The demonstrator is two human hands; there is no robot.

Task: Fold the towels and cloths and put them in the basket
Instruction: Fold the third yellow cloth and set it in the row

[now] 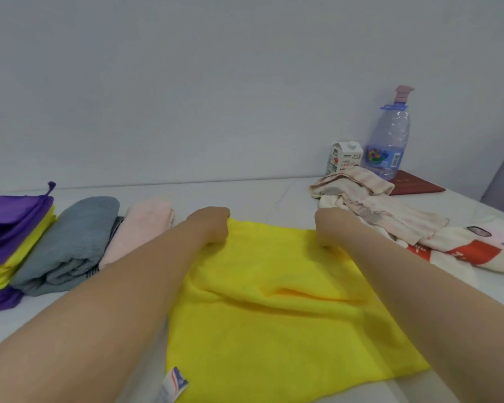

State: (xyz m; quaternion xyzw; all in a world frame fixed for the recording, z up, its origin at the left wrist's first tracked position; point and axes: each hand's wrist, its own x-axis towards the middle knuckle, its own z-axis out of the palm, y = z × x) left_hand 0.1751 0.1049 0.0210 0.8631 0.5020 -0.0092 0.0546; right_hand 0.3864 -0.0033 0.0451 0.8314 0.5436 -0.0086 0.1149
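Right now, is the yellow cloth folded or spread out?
Spread out. The yellow cloth lies open on the table, one ripple across its middle, while the left hand and right hand grip its far corners.

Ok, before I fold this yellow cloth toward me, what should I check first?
1. Left hand grips the yellow cloth at its far edge: ok.
2. Right hand grips the same edge: ok.
3. Cloth lies flat: not ok, a ridge crosses its middle.
4. Near corners lined up: cannot tell, the near left corner runs out of frame.
5. Basket ready: cannot tell, none in view.
6. Folded stack clear of the cloth: ok, it sits apart at the left.
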